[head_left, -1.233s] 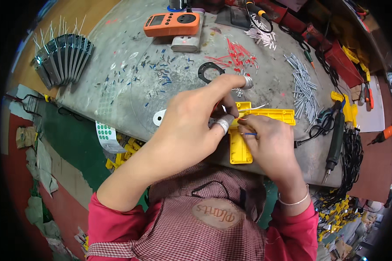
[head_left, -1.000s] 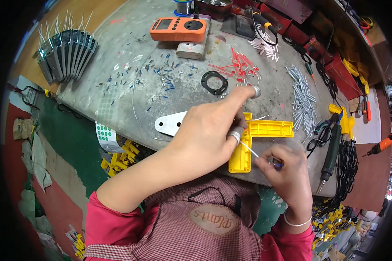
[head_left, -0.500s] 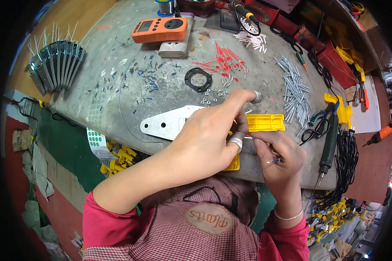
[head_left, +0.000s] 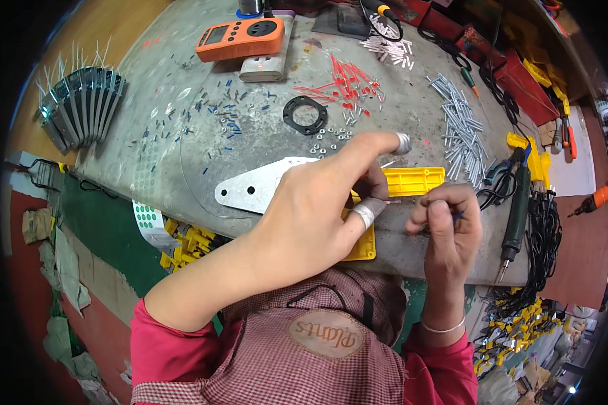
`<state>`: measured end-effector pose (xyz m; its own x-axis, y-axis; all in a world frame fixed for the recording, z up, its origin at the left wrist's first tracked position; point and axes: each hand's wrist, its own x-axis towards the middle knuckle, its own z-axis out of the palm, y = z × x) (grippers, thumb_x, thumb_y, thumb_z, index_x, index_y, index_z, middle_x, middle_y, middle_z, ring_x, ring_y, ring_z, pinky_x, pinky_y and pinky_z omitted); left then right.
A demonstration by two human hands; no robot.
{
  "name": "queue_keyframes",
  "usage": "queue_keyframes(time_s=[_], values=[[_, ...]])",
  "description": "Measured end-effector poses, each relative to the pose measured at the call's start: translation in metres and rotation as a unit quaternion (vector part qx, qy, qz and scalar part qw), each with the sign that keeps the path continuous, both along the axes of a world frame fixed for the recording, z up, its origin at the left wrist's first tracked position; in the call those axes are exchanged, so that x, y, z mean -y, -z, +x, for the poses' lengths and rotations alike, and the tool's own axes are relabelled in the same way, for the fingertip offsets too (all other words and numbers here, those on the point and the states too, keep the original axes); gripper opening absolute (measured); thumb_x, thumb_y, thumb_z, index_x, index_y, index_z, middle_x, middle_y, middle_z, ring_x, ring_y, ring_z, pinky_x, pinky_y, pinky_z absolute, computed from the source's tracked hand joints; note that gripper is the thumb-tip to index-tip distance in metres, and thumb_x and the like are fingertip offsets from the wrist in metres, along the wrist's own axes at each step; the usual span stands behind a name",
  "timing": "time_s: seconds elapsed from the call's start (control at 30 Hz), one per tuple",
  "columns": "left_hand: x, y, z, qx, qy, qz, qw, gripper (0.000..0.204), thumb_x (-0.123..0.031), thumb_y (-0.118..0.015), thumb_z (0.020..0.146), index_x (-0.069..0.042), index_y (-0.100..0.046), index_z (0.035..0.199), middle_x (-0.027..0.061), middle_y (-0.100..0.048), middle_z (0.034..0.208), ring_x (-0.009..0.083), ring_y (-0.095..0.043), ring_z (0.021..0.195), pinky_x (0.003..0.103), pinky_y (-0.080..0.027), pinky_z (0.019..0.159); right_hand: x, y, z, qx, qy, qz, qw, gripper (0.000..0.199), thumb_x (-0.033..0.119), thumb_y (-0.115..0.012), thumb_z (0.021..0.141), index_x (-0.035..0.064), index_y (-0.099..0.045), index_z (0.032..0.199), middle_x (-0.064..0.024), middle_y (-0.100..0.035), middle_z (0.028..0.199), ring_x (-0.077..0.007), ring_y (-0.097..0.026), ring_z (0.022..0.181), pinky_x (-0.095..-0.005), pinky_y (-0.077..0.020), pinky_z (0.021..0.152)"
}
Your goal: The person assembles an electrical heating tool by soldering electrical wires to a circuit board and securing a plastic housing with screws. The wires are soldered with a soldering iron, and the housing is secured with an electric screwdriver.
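My left hand (head_left: 317, 202), with silvery tape on a fingertip and the thumb, arches over a pale metal plate (head_left: 267, 187) with round holes. Its thumb and a bent finger pinch a thin reddish-white piece (head_left: 394, 202); the rest of that piece is hidden. Beyond the fingers lies a ribbed yellow plastic shell (head_left: 415, 181), and another yellow plastic part (head_left: 363, 246) shows below the thumb. My right hand (head_left: 449, 226), apart from the left, is raised just right of it with fingers curled. A small blue piece (head_left: 459, 215) shows among its fingers, mostly covered.
A soldering iron (head_left: 513, 219) lies at the right edge beside black cables (head_left: 542, 236). Metal pins (head_left: 461, 128), red-leaded parts (head_left: 348, 81), nuts (head_left: 324, 148) and a black ring (head_left: 288, 121) are spread beyond my hands. An orange meter (head_left: 240, 40) stands at the back.
My right hand has drawn away from the left toward the right and turned upward, its fingers curling. The left hand keeps its pinch nearly in place. The view has shifted slightly.
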<state>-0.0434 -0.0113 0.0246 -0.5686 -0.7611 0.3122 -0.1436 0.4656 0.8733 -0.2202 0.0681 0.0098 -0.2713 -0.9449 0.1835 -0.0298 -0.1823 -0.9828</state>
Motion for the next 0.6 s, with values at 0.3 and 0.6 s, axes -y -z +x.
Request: queue_keyframes(time_s=[0.3, 0.6], values=[[0.003, 0.005, 0.0, -0.034, -0.016, 0.031, 0.999, 0.052, 0.005, -0.064, 0.076, -0.004, -0.046, 0.123, 0.0075, -0.063, 0.082, 0.0146, -0.062, 0.074, 0.029, -0.049, 0.07, 0.008, 0.001, 0.004, 0.105, -0.102, 0.089, 0.985, 0.021, 0.005, -0.065, 0.088, -0.0075, -0.061, 0.104, -0.0093, -0.065, 0.091, -0.0111, -0.063, 0.08, -0.0224, -0.0527, 0.07], [0.0, 0.006, 0.0, -0.016, -0.008, -0.05, 0.999, 0.062, 0.01, -0.062, 0.074, -0.008, -0.046, 0.131, 0.0067, -0.063, 0.082, 0.0163, -0.064, 0.073, 0.027, -0.051, 0.066, 0.012, -0.014, 0.006, -0.024, -0.085, 0.116, 0.989, 0.016, 0.009, -0.068, 0.086, -0.0044, -0.063, 0.093, -0.0035, -0.062, 0.079, -0.0062, -0.057, 0.067, -0.0207, -0.0483, 0.06]])
